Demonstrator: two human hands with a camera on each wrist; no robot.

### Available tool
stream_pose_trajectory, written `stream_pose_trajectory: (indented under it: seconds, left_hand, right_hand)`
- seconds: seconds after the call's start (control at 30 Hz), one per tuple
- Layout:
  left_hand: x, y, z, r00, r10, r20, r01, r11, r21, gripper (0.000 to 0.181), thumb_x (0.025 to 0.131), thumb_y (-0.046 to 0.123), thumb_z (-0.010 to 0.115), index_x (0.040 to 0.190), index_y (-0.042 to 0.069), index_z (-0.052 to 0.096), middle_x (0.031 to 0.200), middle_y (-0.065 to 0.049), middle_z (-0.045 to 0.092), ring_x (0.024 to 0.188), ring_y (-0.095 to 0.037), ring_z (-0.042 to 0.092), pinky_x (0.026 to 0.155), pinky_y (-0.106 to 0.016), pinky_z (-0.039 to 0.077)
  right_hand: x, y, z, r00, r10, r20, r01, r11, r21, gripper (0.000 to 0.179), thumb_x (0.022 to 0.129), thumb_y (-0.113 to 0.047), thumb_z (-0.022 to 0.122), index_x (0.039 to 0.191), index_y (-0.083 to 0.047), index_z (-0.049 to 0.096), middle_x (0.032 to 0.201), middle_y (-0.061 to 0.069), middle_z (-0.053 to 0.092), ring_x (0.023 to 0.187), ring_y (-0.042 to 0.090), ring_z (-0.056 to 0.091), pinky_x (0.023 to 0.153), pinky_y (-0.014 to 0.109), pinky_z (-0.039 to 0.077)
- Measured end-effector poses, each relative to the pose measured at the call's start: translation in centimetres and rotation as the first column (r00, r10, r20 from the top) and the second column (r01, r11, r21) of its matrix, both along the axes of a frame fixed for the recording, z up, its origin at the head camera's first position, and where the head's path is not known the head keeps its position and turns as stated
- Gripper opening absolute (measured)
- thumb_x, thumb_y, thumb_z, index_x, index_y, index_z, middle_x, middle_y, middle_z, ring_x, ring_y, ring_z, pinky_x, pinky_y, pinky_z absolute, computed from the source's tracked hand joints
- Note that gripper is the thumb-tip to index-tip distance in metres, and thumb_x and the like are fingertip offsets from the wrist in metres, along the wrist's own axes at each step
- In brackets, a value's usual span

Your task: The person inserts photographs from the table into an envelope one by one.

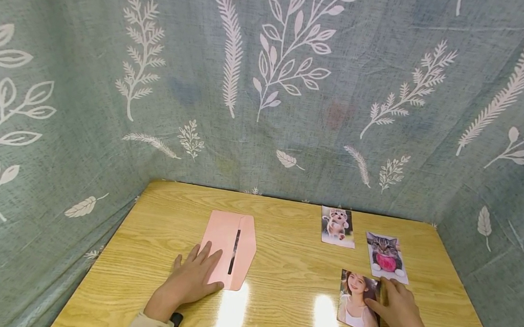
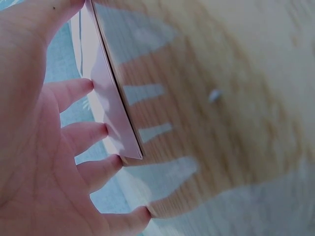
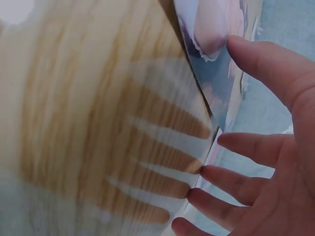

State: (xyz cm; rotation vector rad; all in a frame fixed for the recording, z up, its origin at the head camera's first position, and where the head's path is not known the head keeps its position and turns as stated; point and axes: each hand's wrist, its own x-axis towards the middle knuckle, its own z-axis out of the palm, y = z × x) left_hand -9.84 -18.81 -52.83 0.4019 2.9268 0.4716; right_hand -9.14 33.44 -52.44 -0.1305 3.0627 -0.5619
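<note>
My left hand [image 1: 192, 277] rests with spread fingers on the lower left part of a pink envelope [image 1: 245, 244]. A dark strip shows through the slit in the envelope's flap side. In the left wrist view, fingertips press on the pink envelope [image 2: 114, 115] and one touches the table past its edge. A portrait photo [image 1: 355, 302] of a person in a white top lies under the thumb of my right hand [image 1: 397, 306]. The other fingers reach to its upper right corner, by the bottom edge of a photo of a tabby cat [image 1: 382, 247]. In the right wrist view the thumb touches the portrait photo [image 3: 204, 78].
A kitten photo [image 1: 338, 223] lies near the back edge of the wooden table [image 1: 287, 247], left of the tabby photo. Grey-green leaf-patterned cloth [image 1: 250, 80] hangs behind and at both sides. Two bright reflections cross the table's front.
</note>
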Motion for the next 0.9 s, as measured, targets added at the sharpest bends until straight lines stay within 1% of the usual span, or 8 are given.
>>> stream_pose_trajectory:
  seconds: [0.13, 0.37, 0.43, 0.53, 0.63, 0.73, 0.83, 0.9]
  left_hand:
    - [0.05, 0.00, -0.07, 1.000, 0.001, 0.001, -0.001, 1.000, -0.002, 0.082, 0.089, 0.059, 0.067, 0.156, 0.020, 0.039, 0.163, -0.017, 0.023, 0.147, -0.045, 0.018, 0.101, -0.080, 0.018]
    - [0.03, -0.02, -0.12, 1.000, -0.002, 0.003, 0.002, 1.000, -0.006, 0.082, 0.089, 0.059, 0.066, 0.156, 0.020, 0.038, 0.163, -0.016, 0.022, 0.147, -0.045, 0.018, 0.101, -0.080, 0.017]
    - [0.01, -0.02, -0.15, 1.000, -0.001, 0.006, 0.001, 1.000, -0.010, 0.082, 0.090, 0.059, 0.066, 0.156, 0.020, 0.038, 0.163, -0.016, 0.022, 0.147, -0.045, 0.018, 0.102, -0.080, 0.017]
    - [-0.02, -0.02, -0.14, 1.000, 0.000, 0.010, 0.000, 1.000, -0.017, 0.082, 0.090, 0.060, 0.066, 0.156, 0.020, 0.038, 0.163, -0.016, 0.022, 0.147, -0.045, 0.017, 0.102, -0.079, 0.017]
    - [-0.02, -0.01, -0.09, 1.000, 0.000, 0.011, 0.000, 1.000, -0.020, 0.083, 0.090, 0.059, 0.066, 0.156, 0.020, 0.038, 0.163, -0.016, 0.022, 0.147, -0.045, 0.018, 0.102, -0.079, 0.017]
    - [0.03, 0.01, 0.06, 1.000, -0.001, 0.010, 0.001, 1.000, -0.017, 0.082, 0.090, 0.059, 0.066, 0.156, 0.020, 0.038, 0.163, -0.016, 0.022, 0.147, -0.045, 0.017, 0.102, -0.079, 0.017]
    - [0.07, 0.02, 0.20, 1.000, -0.005, 0.008, 0.005, 1.000, -0.015, 0.081, 0.090, 0.058, 0.066, 0.156, 0.019, 0.038, 0.163, -0.016, 0.023, 0.147, -0.045, 0.018, 0.103, -0.079, 0.018]
    - [0.09, 0.00, 0.20, 1.000, -0.005, 0.007, 0.005, 1.000, -0.016, 0.081, 0.090, 0.058, 0.066, 0.156, 0.019, 0.038, 0.163, -0.016, 0.023, 0.147, -0.045, 0.018, 0.103, -0.078, 0.018]
  right_hand:
    - [0.05, -0.09, 0.10, 1.000, -0.009, 0.021, 0.009, 1.000, 0.002, 0.081, 0.083, -0.045, 0.079, 0.131, 0.015, 0.052, 0.127, 0.046, 0.045, 0.111, 0.069, 0.043, 0.084, 0.076, 0.038]
    - [0.28, -0.14, -0.04, 1.000, -0.027, 0.000, 0.027, 0.999, -0.025, 0.078, 0.080, -0.041, 0.082, 0.129, 0.013, 0.053, 0.124, 0.043, 0.049, 0.109, 0.066, 0.045, 0.083, 0.075, 0.040]
    - [0.29, -0.10, -0.14, 0.999, -0.037, -0.015, 0.036, 0.998, -0.044, 0.072, 0.080, -0.035, 0.084, 0.126, 0.013, 0.054, 0.121, 0.042, 0.051, 0.108, 0.065, 0.048, 0.082, 0.073, 0.041]
    - [0.20, -0.02, -0.28, 0.997, -0.057, -0.048, 0.053, 0.996, -0.076, 0.059, 0.080, -0.021, 0.083, 0.120, 0.012, 0.055, 0.114, 0.040, 0.055, 0.104, 0.061, 0.051, 0.082, 0.069, 0.043]
    - [0.06, 0.01, -0.33, 0.993, -0.067, -0.094, 0.057, 0.992, -0.110, 0.047, 0.078, -0.010, 0.082, 0.112, 0.012, 0.057, 0.104, 0.034, 0.060, 0.099, 0.055, 0.056, 0.081, 0.064, 0.045]
    - [-0.01, -0.08, -0.18, 0.989, -0.083, -0.124, 0.064, 0.987, -0.147, 0.039, 0.079, -0.004, 0.080, 0.108, 0.013, 0.058, 0.098, 0.028, 0.063, 0.090, 0.045, 0.060, 0.078, 0.059, 0.047]
    - [-0.02, -0.22, 0.21, 0.987, -0.117, -0.112, 0.092, 0.975, -0.202, 0.033, 0.084, -0.003, 0.077, 0.107, 0.012, 0.059, 0.097, 0.029, 0.066, 0.086, 0.040, 0.065, 0.075, 0.054, 0.051]
    - [-0.02, -0.24, 0.46, 0.987, -0.148, -0.067, 0.128, 0.962, -0.241, 0.031, 0.087, -0.005, 0.073, 0.110, 0.012, 0.058, 0.099, 0.029, 0.067, 0.087, 0.040, 0.067, 0.074, 0.049, 0.053]
